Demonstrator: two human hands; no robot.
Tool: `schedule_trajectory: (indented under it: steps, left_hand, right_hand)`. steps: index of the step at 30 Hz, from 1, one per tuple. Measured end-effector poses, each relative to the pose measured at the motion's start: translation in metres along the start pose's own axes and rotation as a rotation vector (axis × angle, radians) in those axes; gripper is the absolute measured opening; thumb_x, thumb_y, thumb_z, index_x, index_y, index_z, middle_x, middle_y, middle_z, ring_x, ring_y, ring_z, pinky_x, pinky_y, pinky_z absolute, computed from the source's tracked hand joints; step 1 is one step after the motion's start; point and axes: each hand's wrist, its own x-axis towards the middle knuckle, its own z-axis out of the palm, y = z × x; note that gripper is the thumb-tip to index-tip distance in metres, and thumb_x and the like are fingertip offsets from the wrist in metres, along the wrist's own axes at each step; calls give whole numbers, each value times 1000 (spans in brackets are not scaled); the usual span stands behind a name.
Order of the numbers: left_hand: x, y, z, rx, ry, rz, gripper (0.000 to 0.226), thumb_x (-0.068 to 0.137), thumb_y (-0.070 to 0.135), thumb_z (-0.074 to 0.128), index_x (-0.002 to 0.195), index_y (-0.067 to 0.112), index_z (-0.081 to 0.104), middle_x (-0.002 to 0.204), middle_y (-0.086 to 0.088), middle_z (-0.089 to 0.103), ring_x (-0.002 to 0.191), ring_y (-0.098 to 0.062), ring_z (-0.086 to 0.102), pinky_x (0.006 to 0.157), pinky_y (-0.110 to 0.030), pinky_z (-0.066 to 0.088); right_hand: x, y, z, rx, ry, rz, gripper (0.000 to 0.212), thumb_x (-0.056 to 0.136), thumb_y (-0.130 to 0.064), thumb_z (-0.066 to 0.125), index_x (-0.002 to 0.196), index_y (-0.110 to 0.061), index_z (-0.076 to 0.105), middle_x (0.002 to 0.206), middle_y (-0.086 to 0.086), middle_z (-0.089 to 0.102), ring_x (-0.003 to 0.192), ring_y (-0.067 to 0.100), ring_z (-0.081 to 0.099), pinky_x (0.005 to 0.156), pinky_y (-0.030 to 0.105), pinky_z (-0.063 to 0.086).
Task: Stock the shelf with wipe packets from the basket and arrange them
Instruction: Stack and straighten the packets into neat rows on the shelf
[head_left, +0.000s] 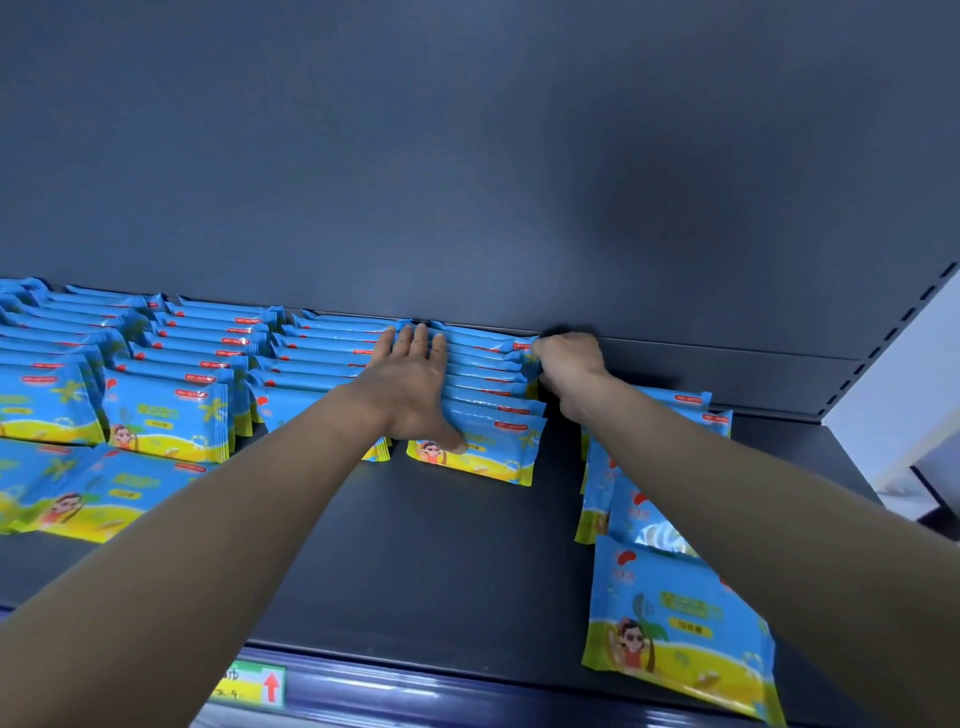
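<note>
Mostly glossy blue-and-yellow wipe packets (498, 462).

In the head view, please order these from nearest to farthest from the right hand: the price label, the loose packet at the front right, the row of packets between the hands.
1. row of packets: the right hand grips its right end.
2. loose packet: front right of the shelf.
3. price label: front left, on the shelf's edge rail.

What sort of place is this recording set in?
Most likely a shop aisle: a dark metal shelf with a slotted upright, rows of identical packets, and a price label on the shelf's front edge.
</note>
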Motion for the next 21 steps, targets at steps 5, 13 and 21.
schedule_trajectory:
  steps: [5,13,21]
  left_hand:
    - [-4,-5,-1,14,-2,28,118,74,61,62,147,5,-12,156,-16,-11,144,-29,-13,115,-39,-11]
    - [-13,-3,8,-10,66,96,109,74,70,52,148,22,-12,157,-7,-13,145,-19,-13,115,-44,-15]
    - [-8,8,9,16,93,59,108,77,70,47,148,11,-9,157,-13,-10,145,-25,-11,117,-43,-10]
  right_hand:
    - [-3,0,4,-51,-60,3,47,83,-38,68,115,-6,56,110,5,57,103,24,57,94,39,50]
    - [-7,-1,17,-434,-22,-354,19,88,-30,62,100,-16,64,122,11,49,81,18,49,81,19,37]
    - [-2,1,0,-340,-218,-291,22,86,-31,65,80,-11,70,68,-2,57,64,11,51,60,22,41]
